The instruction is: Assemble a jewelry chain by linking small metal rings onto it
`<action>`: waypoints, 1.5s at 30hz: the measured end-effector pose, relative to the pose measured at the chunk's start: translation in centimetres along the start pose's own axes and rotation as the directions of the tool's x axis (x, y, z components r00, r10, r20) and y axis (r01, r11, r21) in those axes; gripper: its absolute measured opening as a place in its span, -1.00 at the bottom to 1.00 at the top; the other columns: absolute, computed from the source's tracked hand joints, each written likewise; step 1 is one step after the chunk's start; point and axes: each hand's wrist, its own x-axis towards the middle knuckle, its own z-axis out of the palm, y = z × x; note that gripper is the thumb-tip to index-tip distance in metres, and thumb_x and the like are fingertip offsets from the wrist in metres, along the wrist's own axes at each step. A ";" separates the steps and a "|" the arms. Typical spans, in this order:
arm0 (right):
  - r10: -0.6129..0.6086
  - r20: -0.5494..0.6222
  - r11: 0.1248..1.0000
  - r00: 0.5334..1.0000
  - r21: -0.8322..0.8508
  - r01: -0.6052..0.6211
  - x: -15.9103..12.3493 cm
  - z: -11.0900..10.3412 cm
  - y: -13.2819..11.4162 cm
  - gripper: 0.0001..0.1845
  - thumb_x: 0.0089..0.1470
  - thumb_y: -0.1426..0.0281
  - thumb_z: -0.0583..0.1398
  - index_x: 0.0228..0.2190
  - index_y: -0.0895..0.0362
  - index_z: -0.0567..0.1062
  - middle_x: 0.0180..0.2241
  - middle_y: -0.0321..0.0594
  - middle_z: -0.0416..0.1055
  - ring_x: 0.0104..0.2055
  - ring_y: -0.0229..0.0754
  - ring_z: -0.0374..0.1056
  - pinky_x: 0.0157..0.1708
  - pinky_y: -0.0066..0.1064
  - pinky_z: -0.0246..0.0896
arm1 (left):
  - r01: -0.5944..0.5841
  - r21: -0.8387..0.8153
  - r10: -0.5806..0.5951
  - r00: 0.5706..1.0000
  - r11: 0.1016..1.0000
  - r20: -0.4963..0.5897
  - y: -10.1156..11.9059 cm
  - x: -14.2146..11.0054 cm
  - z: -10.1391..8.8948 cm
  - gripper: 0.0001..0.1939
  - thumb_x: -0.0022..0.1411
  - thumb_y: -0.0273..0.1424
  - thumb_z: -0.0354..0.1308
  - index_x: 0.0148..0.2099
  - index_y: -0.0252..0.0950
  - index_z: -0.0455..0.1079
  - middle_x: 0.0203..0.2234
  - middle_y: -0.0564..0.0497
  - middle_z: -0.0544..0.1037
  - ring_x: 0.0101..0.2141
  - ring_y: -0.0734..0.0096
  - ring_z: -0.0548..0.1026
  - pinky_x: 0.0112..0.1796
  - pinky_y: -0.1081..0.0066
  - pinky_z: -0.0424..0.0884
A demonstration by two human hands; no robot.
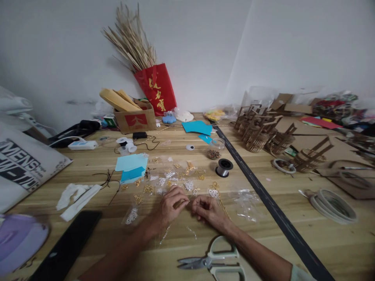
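My left hand is above the middle of the table, its thumb and forefinger pinched together; whatever they hold is too small to make out. Close beside it, the fingers of my right hand are curled into a pinch, and their contents are hidden. Two short silver chain pieces, a left one and a right one, lie below the hands. A gold chain runs past my right wrist, by some silver rings. Scissors with pale handles lie partly open near my right forearm.
Small piles of gold findings and silver findings lie beyond the hands. A wire spool and a bead jar stand farther back. Blue cards, a black phone-like slab and bamboo baskets flank the area.
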 end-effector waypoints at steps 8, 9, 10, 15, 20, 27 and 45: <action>0.010 -0.009 1.000 1.000 -0.002 -0.010 0.1 -0.1 0.4 -0.55 -0.02 0.00 0.25 -0.50 0.15 0.38 -0.60 -0.34 0.34 -0.63 -0.37 0.22 -0.65 -0.57 0.10 | -0.005 0.004 0.005 1.000 1.000 0.003 0.2 -0.1 0.1 -0.90 0.25 -0.51 0.16 -0.34 -0.29 0.44 -0.45 -0.03 0.48 -0.31 0.33 0.43 -0.28 0.34 0.41; 0.010 -0.008 1.000 1.000 -0.002 -0.010 0.1 -0.1 0.3 -0.55 -0.02 0.00 0.25 -0.51 0.15 0.38 -0.60 -0.34 0.33 -0.63 -0.37 0.21 -0.65 -0.56 0.11 | -0.003 0.007 0.003 1.000 1.000 0.002 0.1 -0.1 0.1 -0.90 0.25 -0.50 0.16 -0.34 -0.29 0.44 -0.44 -0.04 0.48 -0.31 0.32 0.43 -0.28 0.33 0.41; 0.008 -0.008 1.000 1.000 -0.001 -0.008 0.1 -0.1 0.3 -0.55 -0.03 0.00 0.25 -0.51 0.15 0.37 -0.60 -0.35 0.32 -0.63 -0.37 0.21 -0.64 -0.55 0.11 | -0.004 0.009 0.004 1.000 1.000 0.002 0.1 -0.2 0.2 -0.90 0.25 -0.50 0.16 -0.34 -0.29 0.44 -0.44 -0.04 0.48 -0.31 0.31 0.44 -0.28 0.33 0.41; 0.000 -0.011 1.000 1.000 -0.010 0.000 0.1 0.0 0.2 -0.57 -0.02 0.02 0.25 -0.51 0.14 0.36 -0.59 -0.35 0.31 -0.63 -0.37 0.20 -0.62 -0.54 0.11 | -0.021 0.011 0.021 1.000 1.000 -0.009 0.1 -0.3 0.3 -0.91 0.24 -0.51 0.18 -0.35 -0.30 0.44 -0.45 -0.04 0.48 -0.32 0.33 0.42 -0.28 0.34 0.41; -0.006 -0.011 1.000 1.000 0.004 0.006 0.1 0.1 0.4 -0.60 -0.03 0.07 0.26 -0.53 0.14 0.35 -0.61 -0.38 0.27 -0.62 -0.37 0.17 -0.61 -0.54 0.10 | -0.028 0.007 0.028 0.999 1.000 -0.019 0.1 -0.3 0.4 -0.92 0.23 -0.52 0.18 -0.34 -0.32 0.45 -0.44 -0.04 0.47 -0.32 0.34 0.42 -0.29 0.36 0.40; -0.020 0.014 0.999 1.000 0.030 0.020 0.1 0.1 0.8 -0.62 0.00 0.10 0.25 -0.51 0.15 0.35 -0.60 -0.38 0.27 -0.62 -0.37 0.16 -0.61 -0.54 0.08 | -0.042 0.018 0.042 0.999 0.999 -0.006 0.1 -0.3 0.3 -0.92 0.23 -0.54 0.18 -0.34 -0.32 0.44 -0.44 -0.03 0.47 -0.32 0.35 0.42 -0.29 0.37 0.38; -0.019 0.015 1.000 1.000 0.019 0.019 0.2 0.0 0.9 -0.59 0.01 0.06 0.25 -0.52 0.15 0.35 -0.60 -0.38 0.26 -0.62 -0.38 0.15 -0.61 -0.54 0.08 | -0.059 0.036 0.059 0.998 0.998 -0.007 0.0 -0.3 0.4 -0.91 0.22 -0.55 0.17 -0.35 -0.32 0.44 -0.45 -0.03 0.48 -0.33 0.35 0.43 -0.29 0.37 0.40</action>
